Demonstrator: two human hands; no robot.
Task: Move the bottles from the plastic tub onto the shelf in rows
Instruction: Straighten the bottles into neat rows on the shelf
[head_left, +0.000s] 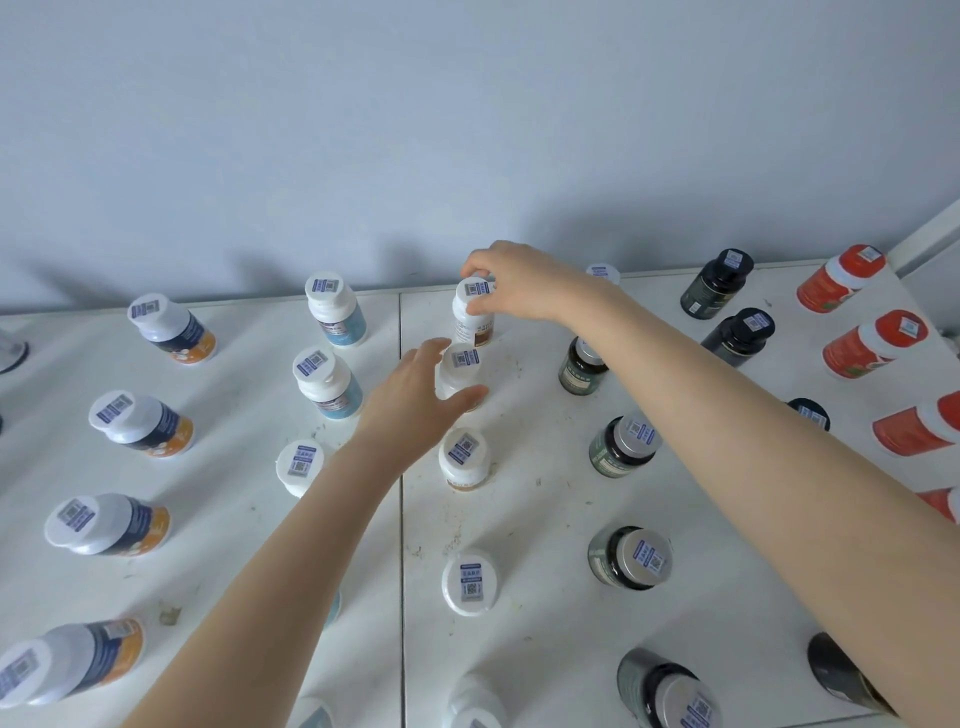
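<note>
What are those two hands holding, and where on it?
The right hand pinches the cap of the rearmost white brown-labelled plastic bottle; the left hand grips the next white bottle round its body.

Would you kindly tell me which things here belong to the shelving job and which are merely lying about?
Job: right hand gripping the far white bottle; left hand round the next white bottle; other bottles standing in rows; the shelf.
Lying about: grey object at the left edge; specks on the shelf.
</note>
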